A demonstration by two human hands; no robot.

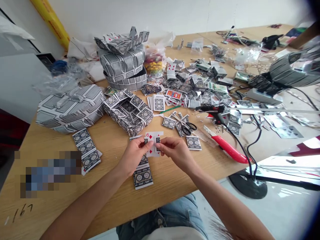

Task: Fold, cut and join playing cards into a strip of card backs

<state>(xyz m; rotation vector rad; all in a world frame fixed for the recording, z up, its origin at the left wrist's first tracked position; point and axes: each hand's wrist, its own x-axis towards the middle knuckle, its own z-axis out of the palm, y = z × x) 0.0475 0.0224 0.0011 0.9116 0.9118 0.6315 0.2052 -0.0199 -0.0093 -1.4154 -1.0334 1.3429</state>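
Note:
Between my two hands is a playing card (150,152) with red diamonds, its side edges folded inward so strips of the patterned back show. My left hand (136,151) pinches its left fold, and my right hand (172,148) pinches the right one. Under the card and my left hand, a column of folded cards (142,178) lies on the table, partly covered. A single folded card (193,143) rests to the right of my right hand. Black-handled scissors (188,128) lie just beyond it. A basket woven from folded cards (128,113) stands behind my hands.
Another joined column of cards (86,150) lies at left, near a lidded card-woven box (71,108). Stacked woven boxes (122,63) stand behind. A glue gun (215,113), a red-handled tool (228,148) and black cables crowd the right. Loose cards (200,86) heap at the back.

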